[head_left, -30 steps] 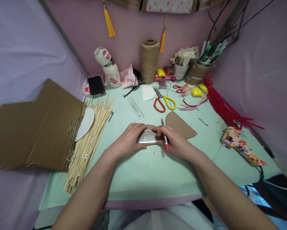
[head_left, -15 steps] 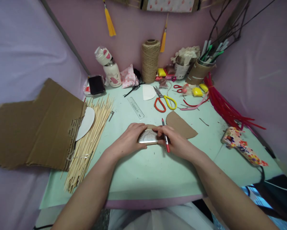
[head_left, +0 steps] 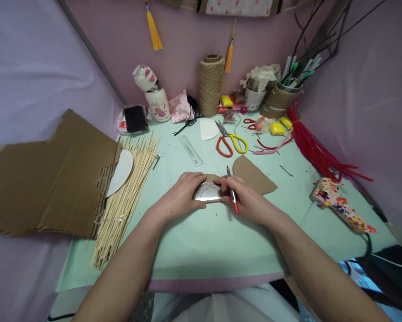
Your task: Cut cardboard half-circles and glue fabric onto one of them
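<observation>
My left hand [head_left: 181, 195] rests flat on the left part of a clear half-round protractor [head_left: 207, 192], pressing it onto a small brown cardboard piece that lies mostly hidden under it. My right hand [head_left: 248, 197] holds a red pen [head_left: 232, 189] between its fingers, and its fingertips touch the protractor's right edge. A second brown half-round cardboard piece [head_left: 253, 174] lies just right of my right hand on the mint-green table [head_left: 204, 237].
A big cardboard sheet [head_left: 49, 179] and a bundle of bamboo sticks [head_left: 127, 188] fill the left. At the back lie a ruler [head_left: 190, 150], scissors [head_left: 230, 141], a twine spool [head_left: 210, 85] and cups. Red pipe cleaners [head_left: 315, 147] and a glue gun [head_left: 338, 203] sit right.
</observation>
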A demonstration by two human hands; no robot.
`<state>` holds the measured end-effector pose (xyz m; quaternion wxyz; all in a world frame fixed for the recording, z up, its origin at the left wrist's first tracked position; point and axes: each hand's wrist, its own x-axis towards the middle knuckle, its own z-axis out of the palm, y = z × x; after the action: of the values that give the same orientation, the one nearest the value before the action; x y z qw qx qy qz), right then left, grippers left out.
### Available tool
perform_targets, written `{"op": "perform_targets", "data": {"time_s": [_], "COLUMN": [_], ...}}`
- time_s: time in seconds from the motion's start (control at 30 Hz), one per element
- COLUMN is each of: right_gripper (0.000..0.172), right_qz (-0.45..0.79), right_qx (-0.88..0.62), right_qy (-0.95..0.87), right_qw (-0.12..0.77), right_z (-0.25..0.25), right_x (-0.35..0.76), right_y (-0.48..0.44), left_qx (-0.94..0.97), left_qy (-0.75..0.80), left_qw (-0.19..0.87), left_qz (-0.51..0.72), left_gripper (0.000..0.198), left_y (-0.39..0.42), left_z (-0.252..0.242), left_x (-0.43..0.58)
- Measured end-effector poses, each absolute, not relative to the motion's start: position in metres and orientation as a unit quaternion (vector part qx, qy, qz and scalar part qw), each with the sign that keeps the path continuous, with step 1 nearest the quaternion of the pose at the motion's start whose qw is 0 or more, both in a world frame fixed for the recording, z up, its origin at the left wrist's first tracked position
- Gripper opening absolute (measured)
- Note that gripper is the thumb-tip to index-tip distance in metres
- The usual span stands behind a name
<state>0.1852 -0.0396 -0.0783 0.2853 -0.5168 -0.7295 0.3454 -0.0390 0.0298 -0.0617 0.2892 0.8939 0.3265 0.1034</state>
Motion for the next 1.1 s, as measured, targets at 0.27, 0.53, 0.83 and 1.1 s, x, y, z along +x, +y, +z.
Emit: {"op": "perform_targets", "data": {"time_s": [0.27, 0.53, 0.83, 1.1], "right_gripper": [0.017, 0.018, 0.017, 0.017], "right_qz": [0.334, 0.336, 0.345, 0.334], "right_qx": [-0.517, -0.518, -0.519, -0.520], "right_qy": [-0.736, -0.734, -0.728, -0.733], "right_qw": [0.283, 0.284, 0.287, 0.283], "right_z": [-0.0819, -0.0799, -0.0784, -0.0790], "right_x": [0.1860, 0.1850, 0.1850, 0.1847], "right_y": [-0.0385, -0.0386, -0.0413, -0.0398], "left_qx": [0.894, 0.898, 0.899, 0.898], "left_qy": [0.327, 0.323, 0.315, 0.318], "left_qw": [0.290, 0.286, 0.292, 0.293], "left_qz": [0.100, 0.087, 0.087, 0.082], "left_gripper": [0.067, 0.066, 0.061, 0.062], "left_y": [0.0294, 0.0292, 0.0300, 0.0305], "left_z": [-0.0602, -0.0584, -0.0579, -0.0586], "left_x": [-0.0393, -0.0405, -0.0417, -0.0420]}}
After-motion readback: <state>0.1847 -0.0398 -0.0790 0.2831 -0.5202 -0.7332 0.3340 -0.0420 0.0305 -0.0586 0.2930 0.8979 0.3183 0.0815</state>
